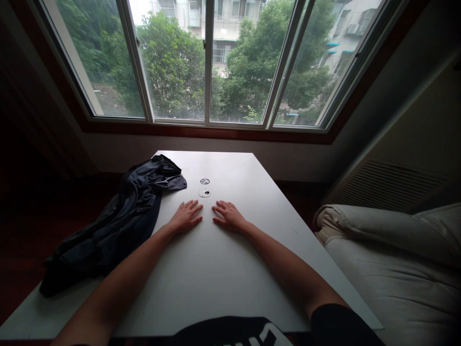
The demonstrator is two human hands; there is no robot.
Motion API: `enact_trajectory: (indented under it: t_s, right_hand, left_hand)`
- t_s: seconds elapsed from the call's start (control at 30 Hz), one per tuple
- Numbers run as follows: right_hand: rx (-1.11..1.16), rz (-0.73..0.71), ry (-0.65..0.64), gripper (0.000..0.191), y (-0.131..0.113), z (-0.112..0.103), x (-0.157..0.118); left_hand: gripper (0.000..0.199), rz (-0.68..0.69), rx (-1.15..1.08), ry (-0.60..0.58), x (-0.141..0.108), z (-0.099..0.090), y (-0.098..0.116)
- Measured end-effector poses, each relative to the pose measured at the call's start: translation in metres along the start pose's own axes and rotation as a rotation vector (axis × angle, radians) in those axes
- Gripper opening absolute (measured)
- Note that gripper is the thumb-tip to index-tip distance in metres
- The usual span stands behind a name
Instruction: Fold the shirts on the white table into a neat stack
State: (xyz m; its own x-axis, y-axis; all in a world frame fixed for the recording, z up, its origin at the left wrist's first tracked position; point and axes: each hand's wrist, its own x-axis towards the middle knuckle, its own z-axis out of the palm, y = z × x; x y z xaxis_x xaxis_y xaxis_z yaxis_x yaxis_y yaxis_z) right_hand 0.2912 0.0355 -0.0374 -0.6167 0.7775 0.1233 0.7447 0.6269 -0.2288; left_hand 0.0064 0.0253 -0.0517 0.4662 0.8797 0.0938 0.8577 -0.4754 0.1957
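Two bare hands rest palm-down on a white bench [216, 283], just short of two small round discs.

The left hand [185, 216] and right hand [230, 216] lie apart, fingers released and loosely spread, grasping nothing; the far disc [205, 181] and near disc [204, 193], the latter with a dark spot, sit one behind the other beyond the gap between them. One crumpled dark garment [122, 223] covers much of the bench's left edge, hanging partly over it. Ahead is one four-pane window [208, 72]; at right, one pale cushioned seat [389, 254] stands near a slatted vent [389, 182].
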Motion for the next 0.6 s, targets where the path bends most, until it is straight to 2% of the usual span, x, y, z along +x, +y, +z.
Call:
enact_trajectory:
  t_s: [0.6]
  right_hand:
    - [-0.003, -0.011, 0.003, 0.061, 0.0004, 0.0002, -0.0001]
  left_hand:
    - [0.063, 0.002, -0.013, 0.005, -0.0004, -0.0007, -0.0001]
